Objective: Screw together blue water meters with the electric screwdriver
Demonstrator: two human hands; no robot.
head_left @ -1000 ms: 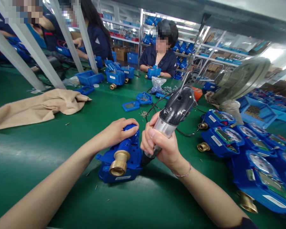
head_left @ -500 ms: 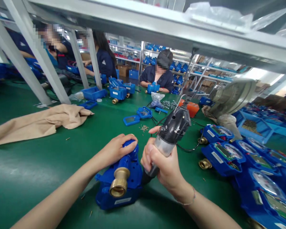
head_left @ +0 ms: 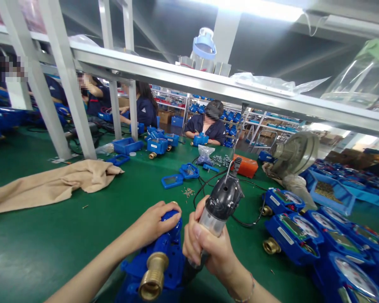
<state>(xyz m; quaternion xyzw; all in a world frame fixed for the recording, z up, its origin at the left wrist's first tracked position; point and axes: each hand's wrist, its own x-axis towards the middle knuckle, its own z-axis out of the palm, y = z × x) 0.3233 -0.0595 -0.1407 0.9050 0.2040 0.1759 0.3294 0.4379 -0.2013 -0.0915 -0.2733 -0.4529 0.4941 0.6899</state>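
Right now, the left hand (head_left: 154, 223) is curling its fingers firmly over the top of a blue water meter (head_left: 167, 256), which is sitting at the bottom edge of the view on the green bench mat (head_left: 50, 248), its brass threaded fitting (head_left: 153, 275) facing the wearer. The right hand (head_left: 208, 252) is closing all its fingers around the clear barrel of an electric screwdriver (head_left: 222, 206), whose dark lower end is pointing down just beside the meter, the tip hidden. Off to the right, a blue tray (head_left: 344, 202) is holding a heap of small brass-coloured parts, and ahead a clear plastic bag (head_left: 205, 155) is holding small blue pieces, with loose metal parts (head_left: 221, 160) lying beside it. Compared with the earlier frame, the view is tilting upward, the meter is sitting lower in the picture, and an orange case (head_left: 245, 165) is showing whole behind the screwdriver
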